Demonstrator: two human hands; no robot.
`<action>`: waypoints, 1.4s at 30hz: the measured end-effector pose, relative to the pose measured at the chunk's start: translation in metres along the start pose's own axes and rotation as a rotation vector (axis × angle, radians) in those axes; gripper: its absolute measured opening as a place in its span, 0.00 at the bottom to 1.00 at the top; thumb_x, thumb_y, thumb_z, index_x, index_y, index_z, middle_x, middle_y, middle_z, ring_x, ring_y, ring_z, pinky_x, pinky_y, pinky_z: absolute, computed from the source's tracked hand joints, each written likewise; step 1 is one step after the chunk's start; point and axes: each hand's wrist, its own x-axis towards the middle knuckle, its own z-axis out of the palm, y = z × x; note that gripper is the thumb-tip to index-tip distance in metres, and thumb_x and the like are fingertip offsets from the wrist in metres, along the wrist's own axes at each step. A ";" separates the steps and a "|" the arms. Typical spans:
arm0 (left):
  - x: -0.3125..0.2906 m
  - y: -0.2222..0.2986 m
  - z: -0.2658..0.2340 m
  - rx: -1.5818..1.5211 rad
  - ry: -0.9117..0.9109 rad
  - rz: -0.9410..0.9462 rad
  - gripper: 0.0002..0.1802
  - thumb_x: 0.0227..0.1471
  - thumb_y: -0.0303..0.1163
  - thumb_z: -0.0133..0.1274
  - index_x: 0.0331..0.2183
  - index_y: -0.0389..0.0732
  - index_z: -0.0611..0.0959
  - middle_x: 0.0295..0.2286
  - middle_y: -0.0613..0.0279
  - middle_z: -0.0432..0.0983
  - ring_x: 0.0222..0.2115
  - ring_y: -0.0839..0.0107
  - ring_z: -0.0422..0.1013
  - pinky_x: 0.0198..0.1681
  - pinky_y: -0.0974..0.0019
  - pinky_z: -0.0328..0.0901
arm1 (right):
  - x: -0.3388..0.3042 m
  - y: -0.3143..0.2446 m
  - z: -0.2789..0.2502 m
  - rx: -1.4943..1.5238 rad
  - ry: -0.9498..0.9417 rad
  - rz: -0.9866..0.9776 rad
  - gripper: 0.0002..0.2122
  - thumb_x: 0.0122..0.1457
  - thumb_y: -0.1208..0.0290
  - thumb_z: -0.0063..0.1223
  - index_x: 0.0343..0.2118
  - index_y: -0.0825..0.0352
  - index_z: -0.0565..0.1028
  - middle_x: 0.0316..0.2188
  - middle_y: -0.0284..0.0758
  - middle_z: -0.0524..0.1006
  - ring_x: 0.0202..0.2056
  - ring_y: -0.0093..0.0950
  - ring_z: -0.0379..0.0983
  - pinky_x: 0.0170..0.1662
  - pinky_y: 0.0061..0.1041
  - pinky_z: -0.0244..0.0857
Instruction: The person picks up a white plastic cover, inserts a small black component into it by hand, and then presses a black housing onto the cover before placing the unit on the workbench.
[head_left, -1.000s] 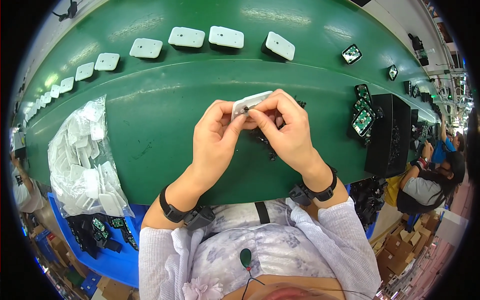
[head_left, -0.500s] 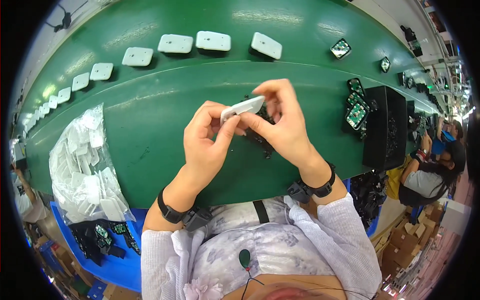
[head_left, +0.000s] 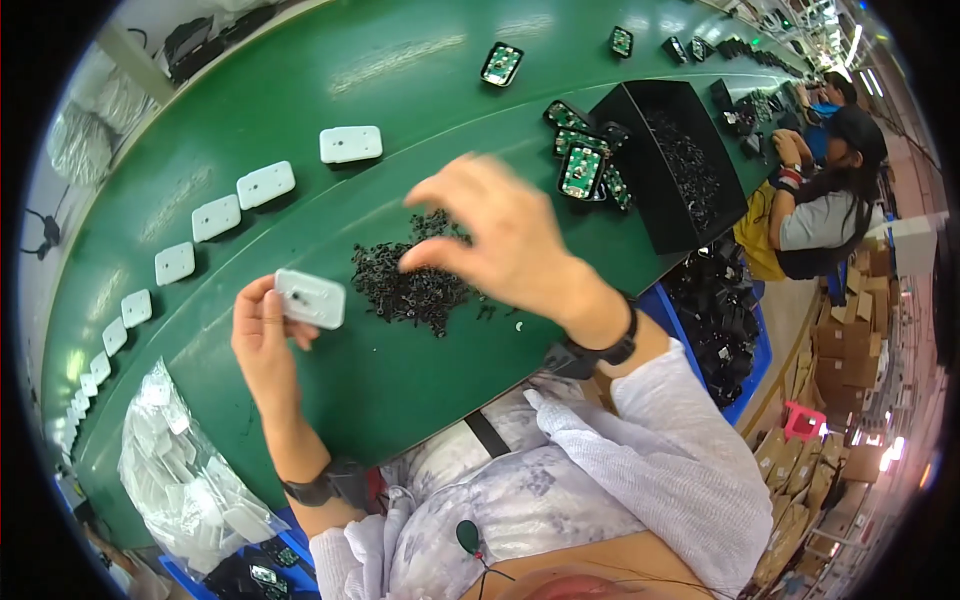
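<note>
White rectangular plastic plate [head_left: 311, 298] w/ a small centre hole sits pinched in left hand [head_left: 268, 335], fingers closed on its edge, just above the green table [head_left: 400, 380]. No black part on it that I can see, so fitting looks not yet done. Right hand [head_left: 505, 240] blurred, fingers spread & curled down over pile of small black plastic clips [head_left: 412, 282], fingertips at the pile; can't tell if it has one. Row of similar white plates [head_left: 265, 185] lies on the belt beyond; black bin [head_left: 672, 165] of clips to the right.
</note>
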 end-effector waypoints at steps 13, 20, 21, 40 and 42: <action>-0.003 -0.003 -0.020 1.081 0.152 0.073 0.12 0.57 0.37 0.46 0.41 0.43 0.76 0.35 0.57 0.70 0.31 0.61 0.68 0.35 0.62 0.64 | -0.038 0.069 -0.061 -0.291 -0.024 0.238 0.10 0.49 0.75 0.59 0.35 0.65 0.74 0.41 0.35 0.73 0.42 0.30 0.72 0.40 0.25 0.69; -0.033 -0.011 -0.001 1.302 0.215 0.326 0.31 0.44 0.38 0.61 0.48 0.36 0.69 0.40 0.51 0.66 0.40 0.51 0.63 0.42 0.56 0.61 | -0.009 0.080 -0.018 1.007 0.146 0.752 0.10 0.60 0.69 0.50 0.42 0.67 0.70 0.35 0.31 0.73 0.36 0.20 0.72 0.32 0.18 0.69; -0.035 -0.008 -0.001 1.266 0.191 0.329 0.32 0.43 0.37 0.61 0.49 0.36 0.69 0.41 0.51 0.66 0.40 0.51 0.63 0.43 0.56 0.61 | -0.007 0.083 -0.013 0.859 0.047 0.719 0.10 0.60 0.69 0.50 0.42 0.67 0.69 0.35 0.31 0.73 0.36 0.19 0.71 0.31 0.18 0.69; -0.037 -0.010 -0.032 0.994 0.119 0.389 0.32 0.39 0.18 0.57 0.50 0.41 0.70 0.41 0.53 0.70 0.45 0.54 0.64 0.49 0.55 0.59 | 0.011 0.067 0.018 -0.300 -0.126 0.234 0.17 0.51 0.64 0.59 0.39 0.68 0.70 0.32 0.43 0.76 0.32 0.41 0.74 0.35 0.34 0.67; -0.038 -0.007 -0.032 0.966 0.042 0.387 0.31 0.40 0.19 0.57 0.50 0.41 0.71 0.41 0.53 0.70 0.44 0.54 0.65 0.49 0.56 0.59 | 0.022 0.037 0.022 -0.083 -0.120 0.216 0.14 0.52 0.69 0.58 0.40 0.69 0.73 0.34 0.42 0.76 0.33 0.38 0.74 0.37 0.31 0.68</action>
